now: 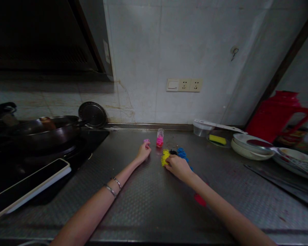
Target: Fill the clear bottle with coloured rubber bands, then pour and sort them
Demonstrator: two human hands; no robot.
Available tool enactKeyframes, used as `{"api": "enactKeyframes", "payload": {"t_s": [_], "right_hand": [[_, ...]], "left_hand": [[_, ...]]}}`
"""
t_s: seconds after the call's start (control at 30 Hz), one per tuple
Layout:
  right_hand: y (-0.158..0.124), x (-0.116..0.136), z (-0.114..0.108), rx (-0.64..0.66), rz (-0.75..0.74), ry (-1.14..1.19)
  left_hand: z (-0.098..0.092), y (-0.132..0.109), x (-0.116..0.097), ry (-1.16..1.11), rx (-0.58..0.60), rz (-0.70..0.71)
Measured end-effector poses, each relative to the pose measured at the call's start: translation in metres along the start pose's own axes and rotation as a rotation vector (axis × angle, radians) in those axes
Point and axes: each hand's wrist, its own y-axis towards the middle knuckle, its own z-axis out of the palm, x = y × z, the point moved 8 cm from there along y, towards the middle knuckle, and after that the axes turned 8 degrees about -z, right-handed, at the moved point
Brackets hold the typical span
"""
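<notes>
1. here on the metal tabletop (pixel 143 212), the left hand (pixel 143 152) has its fingertips pinched on a small pink piece (pixel 146 140).
2. over to the right hand (pixel 179 166), thumb and fingers gripping the near right edge of a spiky yellow bundle (pixel 165 158).
3. just beyond that hand, a black bundle (pixel 172 152) peeks out, and right beside it come the blue bundles (pixel 182 153), partly covered by the hand.
4. between the hands and a little farther off, there's a clear container (pixel 160 136), bright pink stuff filling its near end.
5. nearer in, a red piece (pixel 200 199) shows beside the right forearm, partly hidden.
6. far right now: a plastic tub (pixel 202 130), a yellow sponge (pixel 217 139), stacked bowls (pixel 251 153) and a big red flask (pixel 274 114) behind them.
7. and on the left, a phone (pixel 32 186) lies at the stove's edge, a pan (pixel 48 135) sits beyond it, and a round lid (pixel 92 115) leans against the far wall.
</notes>
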Motion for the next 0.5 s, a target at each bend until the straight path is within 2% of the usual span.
{"api": "enactKeyframes", "payload": {"t_s": [0.13,0.27,0.5], "right_hand": [[0.002,-0.002,0.001,0.004,-0.008,0.029],[0.004,-0.004,0.003,0.009,-0.002,0.055],[0.004,0.002,-0.001,0.008,-0.045,0.042]], "left_hand": [[0.000,0.003,0.001,-0.055,0.004,-0.008],[-0.002,0.012,-0.007,-0.080,-0.039,0.049],[0.026,0.028,-0.031,-0.092,-0.004,0.070]]}}
